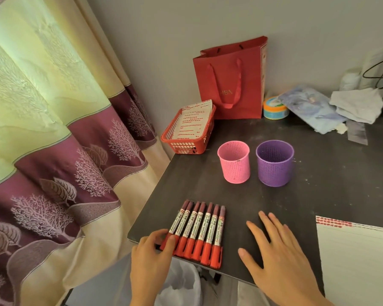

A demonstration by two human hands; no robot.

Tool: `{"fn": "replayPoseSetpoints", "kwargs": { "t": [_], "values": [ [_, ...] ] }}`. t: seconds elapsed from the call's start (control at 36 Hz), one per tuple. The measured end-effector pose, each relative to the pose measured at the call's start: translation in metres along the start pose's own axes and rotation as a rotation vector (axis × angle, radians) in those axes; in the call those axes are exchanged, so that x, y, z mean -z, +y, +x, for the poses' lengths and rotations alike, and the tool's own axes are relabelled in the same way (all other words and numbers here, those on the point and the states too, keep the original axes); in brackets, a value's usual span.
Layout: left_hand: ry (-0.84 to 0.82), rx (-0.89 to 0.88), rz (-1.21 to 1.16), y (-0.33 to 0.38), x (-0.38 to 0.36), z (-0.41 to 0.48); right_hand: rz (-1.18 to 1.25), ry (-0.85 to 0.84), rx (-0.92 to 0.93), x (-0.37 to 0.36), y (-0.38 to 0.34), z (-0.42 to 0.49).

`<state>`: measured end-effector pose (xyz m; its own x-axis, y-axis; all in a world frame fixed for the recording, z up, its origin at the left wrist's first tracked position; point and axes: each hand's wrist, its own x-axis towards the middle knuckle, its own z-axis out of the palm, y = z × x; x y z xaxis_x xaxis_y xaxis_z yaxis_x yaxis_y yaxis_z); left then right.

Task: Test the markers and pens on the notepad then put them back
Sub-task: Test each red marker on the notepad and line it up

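A: Head view. Where are the pens?

B: A row of markers [197,230], about seven, lies side by side at the near-left corner of the table [318,173]. The red ends reach the near edge and the dark ends point away.

A: Hands?

B: The left hand [150,257] has bent fingers resting on the red end of the leftmost marker. Pinch or plain touch, I cannot tell. The right hand [279,252] lies flat on the table with its fingers spread, holding nothing, between the markers and the notepad [358,261].

A: Notepad?

B: Near-right corner, cut off by the frame. It's a ruled page, and I see no test strokes on the part that shows.

A: Holders?

B: The pink cup [233,165] and the purple cup [274,166] stand upright mid-table, just beside each other. Nothing sticks out of either.

A: Progress?

B: Early, I judge. The markers are laid out, every one looks capped, and none is written with. All the testing and the putting back are left.

A: Any writing?

B: The marker barrels carry script print that is too small to read. The red bag [230,80] at the far edge has gold letters ending in "BN". The notepad's red header band is blurred. The sheets in the red basket [186,138] at the far-left corner carry red print I cannot read.
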<state>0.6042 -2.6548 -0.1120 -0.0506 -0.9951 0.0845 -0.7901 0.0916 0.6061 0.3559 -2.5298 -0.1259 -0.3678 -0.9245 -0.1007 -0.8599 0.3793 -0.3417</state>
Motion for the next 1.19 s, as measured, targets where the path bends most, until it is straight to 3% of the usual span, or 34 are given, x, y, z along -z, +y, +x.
{"fn": "replayPoseSetpoints", "kwargs": {
  "t": [0.28, 0.39, 0.53, 0.64, 0.78, 0.89, 1.0, 1.19],
  "values": [
    [-0.004, 0.064, -0.022, 0.007, -0.002, 0.001, 0.027, 0.021, 0.014, -0.006, 0.002, 0.001],
    [0.035, 0.076, 0.117, 0.020, -0.004, -0.002, 0.051, 0.028, 0.031, -0.006, -0.001, 0.000],
    [0.018, -0.116, 0.251, 0.071, -0.022, -0.017, 0.152, -0.072, 0.113, 0.016, 0.011, 0.000],
    [-0.065, -0.353, 0.229, 0.119, -0.049, -0.032, 0.518, -0.189, 0.092, 0.062, 0.042, -0.007],
    [-0.230, -0.655, 0.107, 0.167, -0.095, -0.064, 0.776, 0.025, -0.005, 0.111, 0.105, -0.026],
    [-0.418, -0.705, 0.095, 0.192, -0.133, -0.074, 0.670, 0.239, -0.188, 0.136, 0.168, -0.037],
    [-0.458, -0.714, 0.114, 0.204, -0.155, -0.079, 0.376, 0.469, -0.435, 0.148, 0.219, -0.044],
    [-0.458, -0.730, 0.163, 0.193, -0.168, -0.083, -0.034, 0.356, -0.645, 0.147, 0.255, -0.040]
  ]
}}
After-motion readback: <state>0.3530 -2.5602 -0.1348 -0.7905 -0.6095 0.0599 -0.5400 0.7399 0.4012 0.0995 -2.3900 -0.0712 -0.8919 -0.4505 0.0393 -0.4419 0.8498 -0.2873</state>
